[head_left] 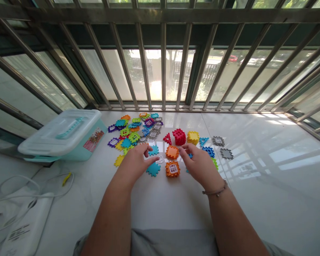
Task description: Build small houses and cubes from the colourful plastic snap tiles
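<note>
My left hand (pixel 134 160) is over the blue interlocking tiles, its thumb and index finger apart with nothing between them. One blue tile (pixel 153 150) lies beyond its fingertips and another blue tile (pixel 153 169) lies below its thumb. My right hand (pixel 200 164) has its thumb and index finger closed at the right edge of an orange tile (pixel 172 152). Nearer to me lies an orange tile with a white window insert (pixel 172 169). A small white window piece (pixel 160 160) sits between the blue and orange tiles. My right palm partly hides blue and green tiles.
A mixed pile of tiles (pixel 134 137) spreads at the left. Behind my hands stand red tiles (pixel 179 137) and yellow tiles (pixel 193 137); grey tiles (pixel 226 153) lie right. A lidded teal box (pixel 64 137), a power strip (pixel 29 224) and metal bars (pixel 163 71) border the floor.
</note>
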`<state>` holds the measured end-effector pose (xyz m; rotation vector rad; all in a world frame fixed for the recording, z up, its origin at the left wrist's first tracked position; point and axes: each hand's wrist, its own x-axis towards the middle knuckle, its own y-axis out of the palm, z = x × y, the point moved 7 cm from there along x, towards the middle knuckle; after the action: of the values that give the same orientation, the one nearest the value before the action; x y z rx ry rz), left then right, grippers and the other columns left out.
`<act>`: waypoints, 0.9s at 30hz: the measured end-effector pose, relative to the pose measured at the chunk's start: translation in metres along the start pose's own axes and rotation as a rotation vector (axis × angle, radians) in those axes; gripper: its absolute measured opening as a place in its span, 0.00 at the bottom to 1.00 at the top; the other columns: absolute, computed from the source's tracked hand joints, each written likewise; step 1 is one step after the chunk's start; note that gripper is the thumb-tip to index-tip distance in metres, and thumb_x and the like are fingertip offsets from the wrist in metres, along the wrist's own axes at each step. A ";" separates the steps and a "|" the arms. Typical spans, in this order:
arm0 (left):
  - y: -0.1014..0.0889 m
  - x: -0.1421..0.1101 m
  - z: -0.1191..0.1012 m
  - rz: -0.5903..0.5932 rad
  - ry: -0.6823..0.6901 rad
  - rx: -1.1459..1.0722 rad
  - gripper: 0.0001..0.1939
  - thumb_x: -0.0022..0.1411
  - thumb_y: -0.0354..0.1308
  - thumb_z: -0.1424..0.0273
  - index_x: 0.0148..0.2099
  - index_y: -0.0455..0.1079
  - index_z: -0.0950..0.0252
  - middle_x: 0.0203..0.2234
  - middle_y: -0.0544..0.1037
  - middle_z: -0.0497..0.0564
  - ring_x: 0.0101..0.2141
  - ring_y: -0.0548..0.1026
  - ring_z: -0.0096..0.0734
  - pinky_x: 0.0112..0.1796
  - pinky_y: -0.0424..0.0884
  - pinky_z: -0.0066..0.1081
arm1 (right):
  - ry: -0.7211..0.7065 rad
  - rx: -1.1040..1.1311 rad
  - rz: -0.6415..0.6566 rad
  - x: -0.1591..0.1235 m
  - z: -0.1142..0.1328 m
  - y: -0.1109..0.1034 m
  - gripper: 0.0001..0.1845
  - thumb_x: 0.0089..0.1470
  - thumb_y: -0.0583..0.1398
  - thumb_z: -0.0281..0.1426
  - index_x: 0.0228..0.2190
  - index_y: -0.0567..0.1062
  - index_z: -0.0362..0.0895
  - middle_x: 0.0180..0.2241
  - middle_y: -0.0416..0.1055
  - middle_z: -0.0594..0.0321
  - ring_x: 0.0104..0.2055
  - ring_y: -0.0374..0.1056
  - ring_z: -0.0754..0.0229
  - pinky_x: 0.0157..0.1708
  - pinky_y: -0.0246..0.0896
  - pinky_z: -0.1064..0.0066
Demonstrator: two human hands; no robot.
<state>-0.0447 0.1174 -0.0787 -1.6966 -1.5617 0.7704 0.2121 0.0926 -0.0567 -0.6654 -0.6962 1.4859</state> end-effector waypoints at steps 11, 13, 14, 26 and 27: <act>0.031 -0.010 0.005 0.260 -0.088 0.215 0.25 0.45 0.84 0.66 0.44 0.79 0.58 0.50 0.83 0.58 0.51 0.82 0.56 0.49 0.75 0.41 | -0.042 -0.179 0.035 -0.011 0.009 0.001 0.18 0.75 0.59 0.47 0.39 0.80 0.50 0.38 0.86 0.61 0.38 0.80 0.53 0.34 0.57 0.66; 0.031 -0.011 0.006 0.260 -0.094 0.214 0.25 0.45 0.84 0.66 0.43 0.78 0.58 0.48 0.83 0.57 0.50 0.82 0.55 0.48 0.74 0.40 | -0.031 -0.185 0.033 -0.011 0.008 0.001 0.17 0.74 0.60 0.47 0.39 0.80 0.50 0.38 0.86 0.60 0.38 0.80 0.52 0.34 0.57 0.66; 0.031 -0.011 0.006 0.262 -0.097 0.214 0.24 0.44 0.84 0.66 0.42 0.77 0.59 0.47 0.83 0.57 0.49 0.82 0.54 0.46 0.74 0.39 | -0.020 -0.191 0.031 -0.011 0.007 0.001 0.17 0.74 0.60 0.47 0.39 0.80 0.50 0.37 0.86 0.60 0.37 0.79 0.52 0.33 0.56 0.66; 0.033 -0.017 0.009 0.311 -0.195 0.151 0.24 0.46 0.81 0.67 0.42 0.74 0.58 0.45 0.86 0.56 0.45 0.84 0.52 0.38 0.70 0.35 | 0.138 -0.045 -0.137 -0.004 -0.016 -0.017 0.29 0.76 0.53 0.54 0.32 0.78 0.50 0.32 0.85 0.60 0.35 0.77 0.54 0.36 0.56 0.65; 0.032 -0.018 0.009 0.312 -0.203 0.148 0.25 0.47 0.81 0.66 0.44 0.74 0.58 0.46 0.86 0.57 0.46 0.84 0.53 0.38 0.70 0.35 | 0.151 -0.030 -0.147 -0.005 -0.017 -0.018 0.29 0.76 0.52 0.54 0.31 0.78 0.50 0.32 0.85 0.60 0.35 0.77 0.54 0.36 0.56 0.65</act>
<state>-0.0348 0.0995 -0.1107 -1.8184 -1.3449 1.2198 0.2364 0.0887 -0.0537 -0.7260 -0.6383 1.2788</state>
